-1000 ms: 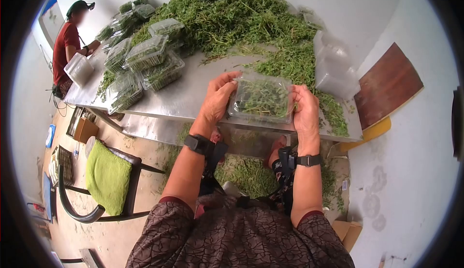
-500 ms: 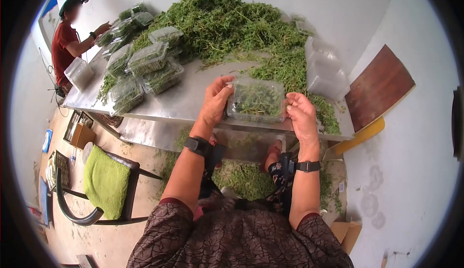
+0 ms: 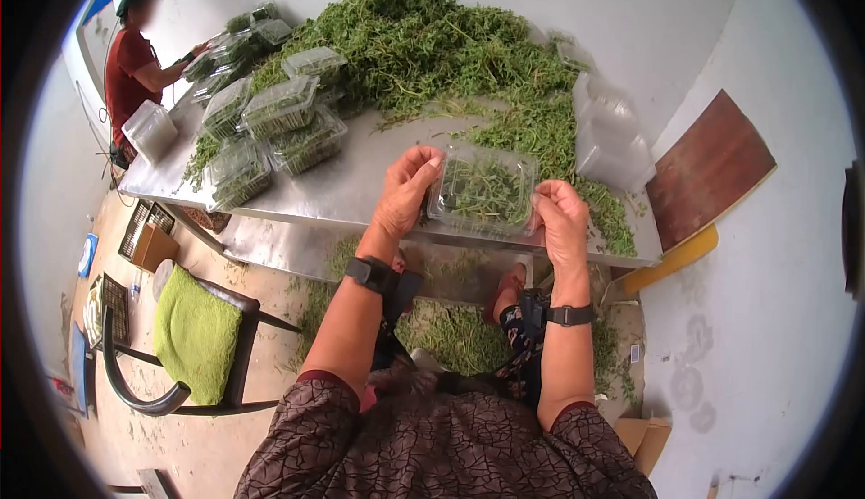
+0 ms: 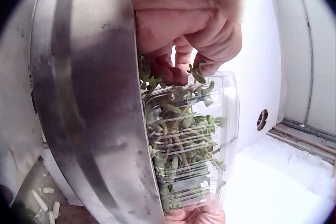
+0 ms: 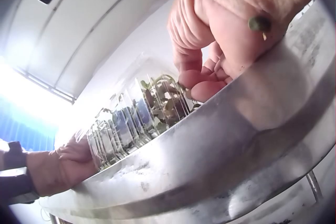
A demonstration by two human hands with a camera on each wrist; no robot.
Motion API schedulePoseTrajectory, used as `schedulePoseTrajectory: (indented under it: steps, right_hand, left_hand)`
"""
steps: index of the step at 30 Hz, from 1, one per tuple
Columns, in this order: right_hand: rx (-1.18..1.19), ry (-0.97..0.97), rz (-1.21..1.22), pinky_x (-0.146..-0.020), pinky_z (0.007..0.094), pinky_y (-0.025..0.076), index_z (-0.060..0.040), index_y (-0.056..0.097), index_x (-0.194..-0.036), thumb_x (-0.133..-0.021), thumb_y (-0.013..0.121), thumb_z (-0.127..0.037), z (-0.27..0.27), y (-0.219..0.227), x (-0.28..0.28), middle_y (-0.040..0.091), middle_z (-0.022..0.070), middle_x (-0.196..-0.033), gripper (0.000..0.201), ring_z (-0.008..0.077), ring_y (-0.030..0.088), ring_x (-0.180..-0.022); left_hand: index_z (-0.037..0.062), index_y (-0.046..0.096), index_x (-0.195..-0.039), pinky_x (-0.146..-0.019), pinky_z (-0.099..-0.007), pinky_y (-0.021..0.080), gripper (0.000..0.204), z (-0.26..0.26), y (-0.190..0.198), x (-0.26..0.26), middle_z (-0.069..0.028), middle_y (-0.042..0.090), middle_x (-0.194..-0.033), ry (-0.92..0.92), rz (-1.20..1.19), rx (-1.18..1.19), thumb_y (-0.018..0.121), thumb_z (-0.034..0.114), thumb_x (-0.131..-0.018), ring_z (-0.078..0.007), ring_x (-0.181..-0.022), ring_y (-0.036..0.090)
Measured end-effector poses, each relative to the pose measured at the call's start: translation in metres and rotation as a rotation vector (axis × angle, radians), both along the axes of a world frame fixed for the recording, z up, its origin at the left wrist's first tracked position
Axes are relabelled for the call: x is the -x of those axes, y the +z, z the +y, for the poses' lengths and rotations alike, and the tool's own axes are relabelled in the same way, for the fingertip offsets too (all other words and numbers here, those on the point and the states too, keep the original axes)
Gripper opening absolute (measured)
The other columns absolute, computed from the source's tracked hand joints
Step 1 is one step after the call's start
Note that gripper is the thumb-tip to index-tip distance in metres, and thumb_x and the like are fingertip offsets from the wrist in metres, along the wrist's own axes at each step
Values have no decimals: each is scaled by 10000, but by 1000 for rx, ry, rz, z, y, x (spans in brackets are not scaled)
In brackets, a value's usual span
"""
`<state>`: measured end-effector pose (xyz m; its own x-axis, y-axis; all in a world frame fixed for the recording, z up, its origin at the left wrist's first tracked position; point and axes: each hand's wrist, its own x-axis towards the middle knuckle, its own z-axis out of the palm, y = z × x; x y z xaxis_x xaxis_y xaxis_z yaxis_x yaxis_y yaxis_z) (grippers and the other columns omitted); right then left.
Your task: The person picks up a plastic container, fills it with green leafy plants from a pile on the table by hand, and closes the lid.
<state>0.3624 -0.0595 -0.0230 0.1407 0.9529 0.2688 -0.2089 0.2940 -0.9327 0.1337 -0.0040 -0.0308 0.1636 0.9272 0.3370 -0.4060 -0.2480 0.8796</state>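
Note:
A clear plastic clamshell box (image 3: pixel 485 189) filled with leafy green sprigs sits at the near edge of the metal table (image 3: pixel 383 170), between the two hands. My left hand (image 3: pixel 405 195) pinches the box's left side with thumb and fingers. At the right side, my right hand (image 3: pixel 564 222) grips the edge between thumb and curled fingers. In the left wrist view, a few leaves (image 4: pixel 198 73) poke out beside the left fingertips at the ribbed wall. The right wrist view shows the right fingertips (image 5: pixel 206 90) right at the box's end, with a small leaf (image 5: pixel 259 23) stuck on that hand.
A large heap of green sprigs (image 3: pixel 432 44) covers the table's back. Filled clamshell boxes (image 3: pixel 279 107) are stacked at left, nested clear ones (image 3: pixel 613 139) stand at right. Another person (image 3: pixel 135 71) stands at the far left end. A chair with a green cloth (image 3: pixel 194 337) stands left.
The right fingers drew slightly off the box's right side and are at its edge again. The box has tilted a little. The other person's arm reached to the boxes and drew back slightly.

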Motion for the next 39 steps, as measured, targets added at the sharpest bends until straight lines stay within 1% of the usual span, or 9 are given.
schedulePoseTrajectory:
  steps: [3,6,12,14,17,18,20,30,39]
  right_hand:
    - [6,-33,-40,-465,189,400,3,600,-903,-834,609,-13,-3,5,2,559,-26,-679,71,28,493,-539]
    - [38,20,-82,-459,172,379,2,623,-910,-850,577,-5,-5,6,0,575,-30,-692,76,23,471,-519]
    - [6,81,-271,-487,190,365,22,658,-945,-864,562,-92,-5,5,-7,593,-24,-700,170,32,479,-539]
    - [-17,204,-68,-521,202,368,30,665,-938,-872,546,-134,-7,7,-10,589,-12,-679,213,45,489,-577]
    - [-47,210,27,-524,219,397,24,675,-934,-882,530,-179,-6,4,-8,563,-13,-647,255,56,483,-543]
    - [-45,209,28,-524,219,397,24,675,-934,-882,530,-179,-6,4,-8,563,-13,-647,255,56,483,-543]
    - [-40,112,-184,-511,213,398,28,677,-922,-886,552,-173,-6,3,-8,578,-6,-666,239,53,480,-546]
    - [-27,69,-36,-491,187,404,-10,595,-921,-880,600,-125,-3,-1,-5,585,7,-734,122,42,484,-558]
    - [34,33,8,-481,179,384,36,508,-1121,-854,573,-55,-4,7,-1,571,13,-712,290,48,485,-549]
  left_hand:
    - [30,589,-982,-699,-199,377,176,0,0,1,50,530,-839,1,0,6,600,186,-899,-52,-760,448]
    - [28,594,-975,-690,-195,382,174,-2,1,0,46,545,-848,3,4,50,598,185,-901,-48,-765,460]
    - [21,608,-959,-673,-185,394,162,-3,2,-1,45,571,-848,15,31,78,582,174,-912,-36,-756,475]
    - [18,612,-958,-666,-182,395,162,-3,2,-2,49,572,-840,13,40,75,579,171,-914,-33,-742,474]
    - [18,614,-963,-647,-182,394,167,-3,2,-4,55,572,-828,41,44,56,584,174,-911,-29,-719,470]
    - [18,614,-957,-647,-182,393,166,-3,2,-3,54,572,-831,47,55,52,586,175,-910,-28,-721,469]
    - [18,615,-952,-648,-182,392,165,-3,2,-4,53,573,-833,54,68,49,588,176,-909,-27,-723,467]
    - [33,617,-905,-563,-176,350,153,-6,5,-6,74,521,-744,81,50,93,624,185,-888,-17,-644,425]
    - [24,581,-993,-551,-173,360,219,-8,7,-7,57,529,-754,127,82,74,621,217,-898,-20,-635,440]
